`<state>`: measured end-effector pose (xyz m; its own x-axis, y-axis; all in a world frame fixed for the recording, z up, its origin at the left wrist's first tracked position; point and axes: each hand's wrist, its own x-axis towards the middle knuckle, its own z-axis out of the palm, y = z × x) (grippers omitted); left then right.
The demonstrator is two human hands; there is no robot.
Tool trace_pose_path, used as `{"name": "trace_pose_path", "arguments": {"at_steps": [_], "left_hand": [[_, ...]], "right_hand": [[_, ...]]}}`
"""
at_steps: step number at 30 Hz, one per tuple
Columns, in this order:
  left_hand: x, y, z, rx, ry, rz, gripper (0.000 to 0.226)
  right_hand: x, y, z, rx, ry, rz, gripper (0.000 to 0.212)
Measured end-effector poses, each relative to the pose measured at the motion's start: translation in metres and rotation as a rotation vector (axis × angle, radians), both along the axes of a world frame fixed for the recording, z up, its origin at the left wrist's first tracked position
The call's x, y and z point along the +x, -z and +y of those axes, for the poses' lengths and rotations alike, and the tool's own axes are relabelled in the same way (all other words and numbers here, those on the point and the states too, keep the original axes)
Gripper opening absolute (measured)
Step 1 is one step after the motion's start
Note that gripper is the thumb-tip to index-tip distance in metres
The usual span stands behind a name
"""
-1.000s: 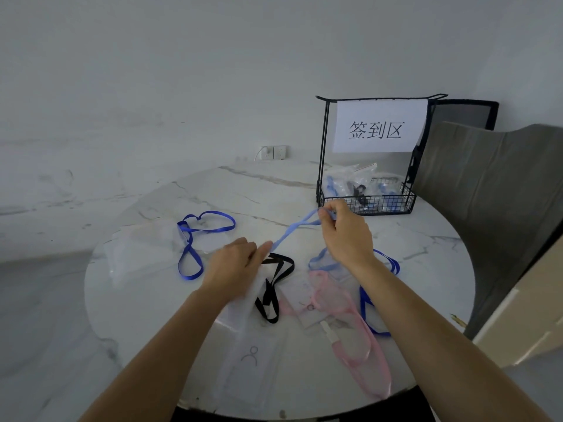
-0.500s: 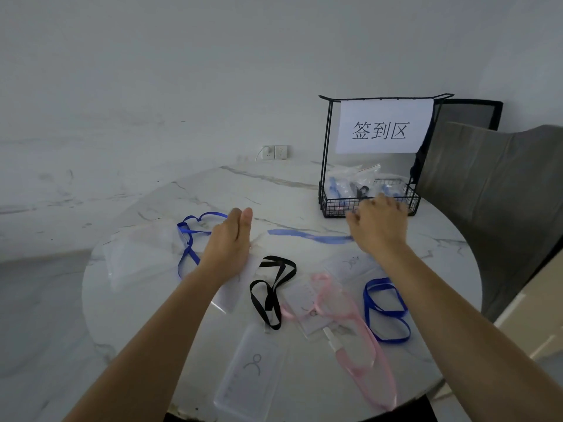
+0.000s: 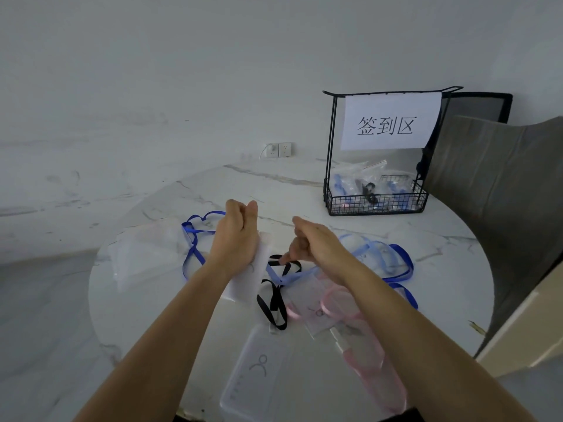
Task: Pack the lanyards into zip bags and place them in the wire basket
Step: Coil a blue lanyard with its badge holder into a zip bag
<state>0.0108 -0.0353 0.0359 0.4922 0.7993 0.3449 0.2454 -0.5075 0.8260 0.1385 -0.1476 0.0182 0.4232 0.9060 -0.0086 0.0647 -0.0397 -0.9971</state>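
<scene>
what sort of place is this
Likely an event sign-in desk: a white paper sign reading 签到区 hangs on the black wire basket, and a black ribbon lanyard and clear badge holder lie on the round marble table.

Two bare forearms, slim and smooth, uncovered the whole way from the near rim of the round marble table (image 3: pixel 274 187) up to the wrists. Above the middle of the table a bare left hand (image 3: pixel 236 236) and a bare right hand (image 3: pixel 316 242), knuckles showing on the backs. Just under the near rim only a dark strip, too small to tell as clothing.
</scene>
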Motion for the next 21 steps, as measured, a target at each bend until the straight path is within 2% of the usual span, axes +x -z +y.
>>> {"name": "trace_pose_path", "arguments": {"at_steps": [1, 3, 6, 8, 9, 10, 11, 13, 16, 17, 19, 21], "left_hand": [[0.0, 0.0, 0.0, -0.017, -0.008, -0.003, 0.038], [0.002, 0.0, 0.002, -0.032, -0.03, -0.007, 0.037], [0.008, 0.001, 0.006, -0.032, -0.055, -0.021, 0.038], [0.011, 0.002, 0.009, -0.031, -0.08, -0.042, 0.039], [0.011, 0.002, 0.01, -0.031, -0.095, -0.056, 0.038], [0.012, 0.002, 0.011, -0.031, -0.108, -0.065, 0.038], [0.013, 0.004, 0.013, -0.042, -0.119, -0.069, 0.038], [0.013, 0.005, 0.016, -0.081, -0.12, -0.057, 0.038], [0.01, 0.011, 0.022, -0.24, 0.004, 0.031, 0.052], [0.007, 0.011, 0.022, -0.327, 0.083, 0.09, 0.058], [0.003, 0.015, 0.022, -0.473, 0.255, 0.201, 0.063], [0.003, 0.02, 0.017, -0.644, 0.377, 0.145, 0.047]], "right_hand": [[0.001, 0.0, -0.001, 0.014, -0.017, 0.049, 0.044], [0.002, 0.003, 0.0, 0.0, -0.098, 0.018, 0.022], [0.003, 0.011, 0.006, -0.131, -0.224, -0.272, 0.039], [-0.003, 0.018, 0.011, -0.144, -0.283, -0.567, 0.021], [-0.006, 0.022, 0.012, -0.146, -0.279, -0.685, 0.021], [-0.006, 0.024, 0.013, -0.152, -0.259, -0.723, 0.03], [-0.004, 0.025, 0.014, -0.175, -0.241, -0.652, 0.037], [0.006, 0.023, 0.013, -0.182, -0.182, -0.362, 0.043], [0.017, 0.018, 0.012, 0.045, -0.01, 0.146, 0.036], [0.02, 0.014, 0.012, 0.081, 0.058, 0.239, 0.033], [0.022, 0.011, 0.017, 0.086, 0.168, 0.286, 0.029], [0.025, 0.01, 0.021, 0.09, 0.232, 0.27, 0.027]]}}
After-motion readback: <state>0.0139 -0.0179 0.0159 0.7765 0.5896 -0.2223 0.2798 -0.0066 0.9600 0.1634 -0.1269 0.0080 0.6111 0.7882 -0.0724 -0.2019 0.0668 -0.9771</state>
